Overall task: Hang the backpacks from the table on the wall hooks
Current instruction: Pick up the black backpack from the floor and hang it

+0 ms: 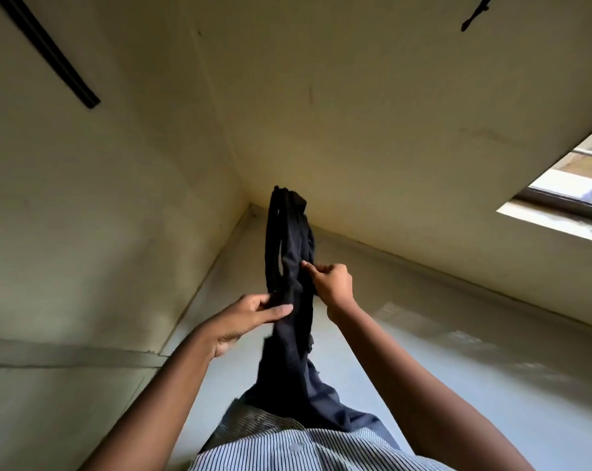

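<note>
A dark, limp backpack (292, 351) hangs in front of me at the middle of the head view, its straps (281, 232) stretched up toward the room corner. My left hand (250, 317) pinches the fabric at the strap base from the left. My right hand (332, 282) grips a strap on the right side, index finger pressed to the cloth. The bag's lower part rests against my striped shirt (287, 443). No hook can be made out at the top of the straps.
Pale walls meet in a corner (250, 202) behind the bag. A black rail (50, 52) runs along the left wall. A window (573, 185) opens at the right. A dark hanging object (474, 13) shows at the top right.
</note>
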The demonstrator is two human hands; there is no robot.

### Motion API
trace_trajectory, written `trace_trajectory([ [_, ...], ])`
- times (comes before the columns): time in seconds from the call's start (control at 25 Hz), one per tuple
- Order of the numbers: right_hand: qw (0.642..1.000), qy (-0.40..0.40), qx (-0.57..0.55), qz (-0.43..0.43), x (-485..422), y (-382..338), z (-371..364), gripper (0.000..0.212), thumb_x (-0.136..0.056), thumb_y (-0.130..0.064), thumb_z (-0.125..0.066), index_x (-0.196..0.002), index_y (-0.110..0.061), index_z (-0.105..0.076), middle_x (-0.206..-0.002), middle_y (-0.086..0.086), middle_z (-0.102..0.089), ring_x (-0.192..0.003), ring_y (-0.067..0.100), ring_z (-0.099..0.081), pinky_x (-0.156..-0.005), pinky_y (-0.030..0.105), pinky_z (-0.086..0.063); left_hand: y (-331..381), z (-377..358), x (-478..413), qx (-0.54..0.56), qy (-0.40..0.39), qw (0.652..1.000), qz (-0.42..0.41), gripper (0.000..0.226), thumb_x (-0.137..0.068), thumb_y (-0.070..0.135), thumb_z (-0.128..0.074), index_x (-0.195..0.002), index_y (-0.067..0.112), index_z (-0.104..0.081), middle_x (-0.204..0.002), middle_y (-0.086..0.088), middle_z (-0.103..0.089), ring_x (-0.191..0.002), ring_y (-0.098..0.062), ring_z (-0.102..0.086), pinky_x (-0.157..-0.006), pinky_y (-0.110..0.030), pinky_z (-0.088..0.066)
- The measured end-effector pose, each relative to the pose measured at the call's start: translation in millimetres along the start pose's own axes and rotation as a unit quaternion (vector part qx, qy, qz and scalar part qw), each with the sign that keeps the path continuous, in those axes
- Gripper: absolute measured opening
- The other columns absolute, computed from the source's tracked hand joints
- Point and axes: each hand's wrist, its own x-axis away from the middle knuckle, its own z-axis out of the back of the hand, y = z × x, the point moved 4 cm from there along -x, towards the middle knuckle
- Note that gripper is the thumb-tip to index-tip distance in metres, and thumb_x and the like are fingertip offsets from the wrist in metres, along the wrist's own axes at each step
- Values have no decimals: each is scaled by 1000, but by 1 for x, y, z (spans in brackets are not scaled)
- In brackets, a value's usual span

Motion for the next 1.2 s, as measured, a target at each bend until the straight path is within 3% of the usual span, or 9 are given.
trace_trajectory([
  [0.08, 999, -31, 12, 15, 9, 1, -2, 52, -78, -41, -68, -74, 11, -63, -63, 9, -56, -61, 12, -48, -62, 31, -49, 10, 13, -11, -53, 48, 997, 39, 92, -66, 71, -58, -142, 23, -36, -138, 3, -51, -123, -13, -53, -97, -25, -41],
  [0.16, 995, -68, 18, 64, 21, -6, -5, 48, -82, -36, -67, -53, 0, -54, -59, 7, -45, -54, 9, -39, -55, 27, -34, 32, 24, -27, 25, 138, 989, 51, 97, -64, 78, -53, -143, 27, -29, -141, 1, -46, -121, -24, -52, -91, -39, -42],
  [0.36, 988, -104, 22, 115, 34, -29, -7, 46, -85, -38, -63, -56, -4, -51, -58, 10, -41, -56, 16, -35, -53, 28, -25, 69, 37, -55, 102, 282, 954, -4, 56, -82, 29, -66, -128, 1, -49, -130, -11, -57, -117, -28, -56, -88, -35, -47],
  [0.48, 993, -88, 7, 84, 24, -30, 0, 47, -86, -45, -57, -71, -3, -70, -67, 12, -67, -70, 21, -66, -70, 34, -52, 59, 45, -50, 131, 294, 946, -39, 46, -80, 19, -70, -118, -4, -57, -121, -19, -63, -108, -30, -62, -93, -43, -50],
  [0.6, 994, -36, -69, 77, 9, -42, 15, 39, -82, -49, -59, -99, -17, -73, -82, 0, -70, -79, 14, -67, -86, 39, -56, 50, 41, -37, 178, 260, 945, -86, 32, -81, 6, -66, -111, -5, -61, -113, -18, -64, -98, -24, -61, -77, -32, -50],
  [0.76, 977, -83, -194, 29, 1, -69, 13, 64, -69, -63, -64, -118, -21, -61, -93, -4, -63, -81, 9, -61, -65, 25, -52, 37, 25, -29, 121, 235, 958, -111, 37, -81, 2, -66, -117, -5, -60, -116, -20, -64, -98, -21, -59, -72, -22, -47],
  [0.96, 956, -76, -282, 36, -10, -60, 0, 23, -81, -30, -69, -86, -12, -56, -57, 0, -46, -42, 5, -42, -46, 17, -37, 44, 24, -11, 1, 187, 972, -139, 47, -80, 18, -70, -124, 7, -57, -123, -10, -64, -104, -17, -61, -83, -20, -49],
  [1.08, 962, -107, -242, 66, -4, -49, -6, 29, -86, -19, -64, -62, -14, -49, -49, 0, -45, -38, 4, -37, -48, 21, -30, 55, 33, -10, 44, 116, 987, -104, 90, -56, 63, -74, -132, 20, -50, -130, 2, -59, -119, -15, -56, -104, -36, -42],
  [1.2, 971, -135, -183, 68, 9, -36, -16, 35, -85, -22, -65, -54, -17, -51, -45, -3, -48, -39, 6, -38, -43, 17, -31, 69, 37, -11, 17, 233, 966, -110, 82, -59, 62, -74, -121, 12, -58, -120, 0, -64, -112, -18, -59, -95, -31, -46],
])
